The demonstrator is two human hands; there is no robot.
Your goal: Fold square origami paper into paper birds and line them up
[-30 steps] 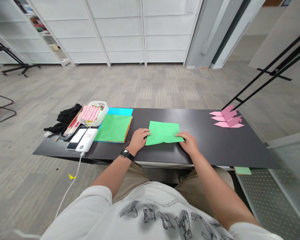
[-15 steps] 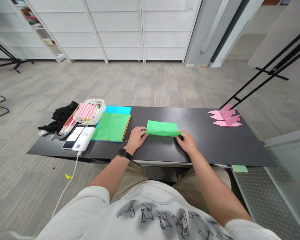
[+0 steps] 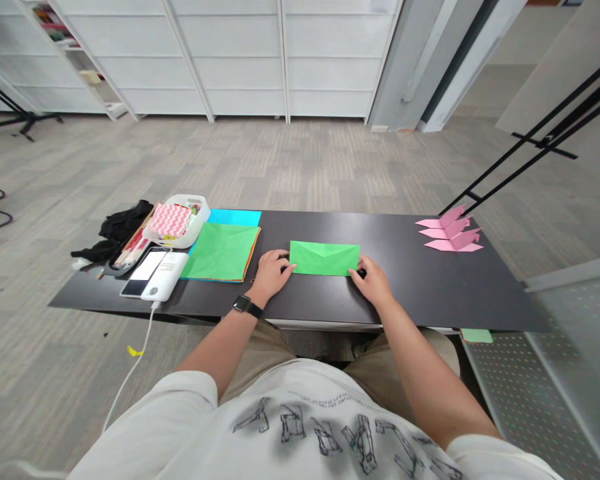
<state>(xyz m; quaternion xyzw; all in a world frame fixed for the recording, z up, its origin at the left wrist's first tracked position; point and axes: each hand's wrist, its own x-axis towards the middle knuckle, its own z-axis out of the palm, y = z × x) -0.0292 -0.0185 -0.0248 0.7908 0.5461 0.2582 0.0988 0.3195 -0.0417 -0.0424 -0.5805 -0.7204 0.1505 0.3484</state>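
A folded sheet of green paper (image 3: 325,260) lies in front of me on the dark table as a wide rectangle, with creases running across its upper part. At its lower left corner, my left hand (image 3: 272,275) grips the edge, thumb on top and fingers curled at the side. My right hand (image 3: 372,280) pinches the lower right corner in the same way. Some fingertips are hidden behind or under the paper.
Left of my hands lies a stack of coloured paper (image 3: 222,252), green on top. Beyond it are a white basket (image 3: 203,220), a white power bank (image 3: 165,276) with a cable, a phone (image 3: 143,272) and black cloth (image 3: 125,223). Pink folded-paper birds (image 3: 453,230) stand at the right.
The green paper's near edge, raised and curled before, now lies flatter, and the rectangle looks slightly wider. Both hands stay at its lower corners. The view has shifted slightly.
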